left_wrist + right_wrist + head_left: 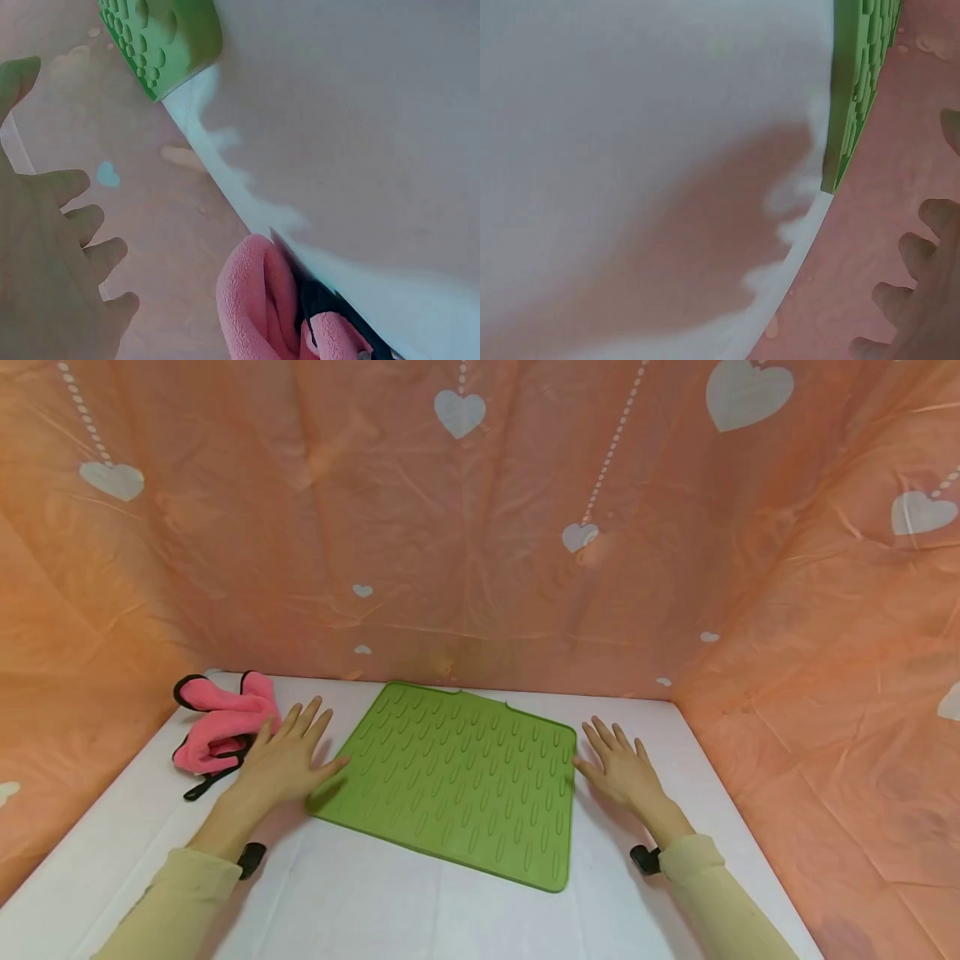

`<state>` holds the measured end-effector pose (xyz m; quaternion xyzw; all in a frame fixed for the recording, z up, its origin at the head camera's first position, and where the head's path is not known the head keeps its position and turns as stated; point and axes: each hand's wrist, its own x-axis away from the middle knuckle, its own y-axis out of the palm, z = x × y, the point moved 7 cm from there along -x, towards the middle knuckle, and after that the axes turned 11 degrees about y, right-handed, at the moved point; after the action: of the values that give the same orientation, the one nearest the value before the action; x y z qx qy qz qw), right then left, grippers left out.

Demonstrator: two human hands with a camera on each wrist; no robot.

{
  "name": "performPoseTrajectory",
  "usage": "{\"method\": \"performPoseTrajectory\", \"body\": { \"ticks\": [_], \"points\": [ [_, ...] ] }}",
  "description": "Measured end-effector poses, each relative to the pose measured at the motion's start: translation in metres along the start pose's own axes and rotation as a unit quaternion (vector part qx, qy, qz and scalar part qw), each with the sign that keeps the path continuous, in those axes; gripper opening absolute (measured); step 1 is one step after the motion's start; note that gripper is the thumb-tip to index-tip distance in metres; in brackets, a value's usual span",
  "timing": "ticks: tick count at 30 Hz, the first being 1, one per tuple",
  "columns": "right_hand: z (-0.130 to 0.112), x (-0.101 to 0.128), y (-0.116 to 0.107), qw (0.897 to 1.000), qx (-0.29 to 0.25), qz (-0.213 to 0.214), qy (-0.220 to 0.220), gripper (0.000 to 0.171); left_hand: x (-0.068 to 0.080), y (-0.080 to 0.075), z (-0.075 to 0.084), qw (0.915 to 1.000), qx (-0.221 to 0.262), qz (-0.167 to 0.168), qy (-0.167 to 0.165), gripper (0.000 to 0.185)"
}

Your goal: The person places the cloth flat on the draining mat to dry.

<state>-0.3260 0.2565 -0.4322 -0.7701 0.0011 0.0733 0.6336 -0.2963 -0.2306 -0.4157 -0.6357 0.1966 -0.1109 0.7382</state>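
A green mat (450, 777) with rows of raised oval bumps lies flat and slightly turned on the white table. My left hand (288, 760) hovers by its left edge, fingers spread, the thumb overlapping the mat's edge in the head view. Off the right edge is my right hand (622, 770), also with spread fingers and nothing in its grasp. Both hands cast shadows on the tabletop. Beyond the left hand sits a crumpled pink cloth (225, 727) with black trim and a black strap; the hand partly covers it in the head view.
The white table (375, 893) is enclosed by orange sheeting (480, 568) with white hearts, at the back and both sides. The mat's far edge reaches close to the back sheet. In the left wrist view the pink cloth (259, 300) stands near the table's edge.
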Motion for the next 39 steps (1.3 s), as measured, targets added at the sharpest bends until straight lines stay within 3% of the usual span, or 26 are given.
{"method": "performPoseTrajectory", "body": {
  "ticks": [13,20,39],
  "points": [
    [-0.014,0.016,-0.010,0.999,-0.007,0.015,-0.031,0.072,0.016,-0.010,-0.002,0.9997,-0.014,0.008,0.020,0.090],
    [-0.017,0.028,-0.007,0.999,-0.001,0.008,-0.054,0.072,0.028,-0.013,-0.011,0.9988,-0.034,0.008,0.033,0.088],
    [-0.022,0.049,0.023,0.990,-0.010,-0.091,-0.111,0.072,0.051,-0.021,-0.050,0.9884,-0.121,0.007,0.092,0.081]
  ]
}}
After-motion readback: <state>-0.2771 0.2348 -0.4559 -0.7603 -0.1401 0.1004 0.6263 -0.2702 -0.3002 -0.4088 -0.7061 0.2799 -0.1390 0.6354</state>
